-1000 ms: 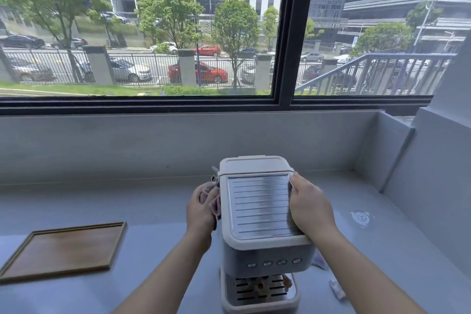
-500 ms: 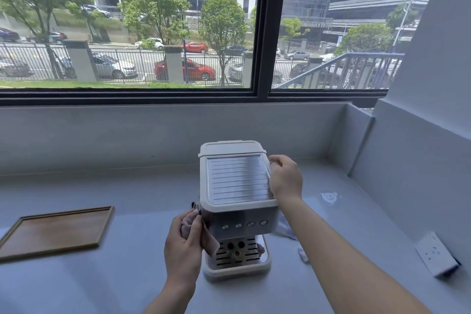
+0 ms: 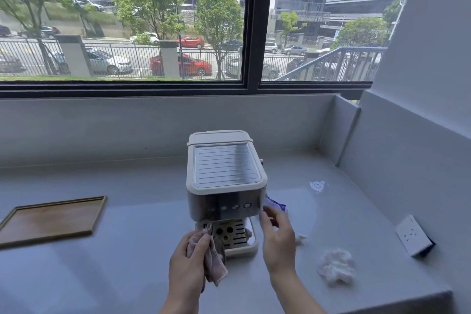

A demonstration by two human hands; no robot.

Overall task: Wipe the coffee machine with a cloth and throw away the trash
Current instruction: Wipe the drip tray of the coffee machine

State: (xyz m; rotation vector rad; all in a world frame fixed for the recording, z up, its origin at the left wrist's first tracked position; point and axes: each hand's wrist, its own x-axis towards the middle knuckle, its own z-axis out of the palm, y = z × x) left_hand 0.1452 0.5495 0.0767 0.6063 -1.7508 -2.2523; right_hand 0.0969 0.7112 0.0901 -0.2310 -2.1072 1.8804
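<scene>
Cream plastic and brushed metal make up the one coffee machine [image 3: 225, 186], a boxy unit standing near the middle of the pale grey counter [image 3: 127, 262], closer to the back wall than to the front edge. Its top carries a ribbed, shiny metal plate framed in cream; the front panel shows four small round buttons in a row, and below sits a slotted cream drip tray.

We count two hands. Our left hand [image 3: 187, 260] is closed around one soft pinkish cloth [image 3: 210, 255], bunched and folded, pressed against the lower left front of the machine with a loose corner hanging below the fist. Our right hand [image 3: 277, 237] is at the machine's lower right corner, fingers curled and half closed; we cannot tell whether they grip anything, though they touch or nearly touch a glossy purple-and-white wrapper [image 3: 275, 205] just beside the machine's right side.

We count one crumpled white tissue wad [image 3: 336, 266] lying towards the counter's right front edge, and one smaller white scrap [image 3: 300, 238] between it and the right hand.

One flat rectangular wooden tray [image 3: 51, 219] with a thin raised rim lies near the counter's left edge, well apart from the machine. One white square wall socket [image 3: 413, 238] sits on the right wall panel. One dark-framed window [image 3: 252, 33] with two panes runs above the back wall
</scene>
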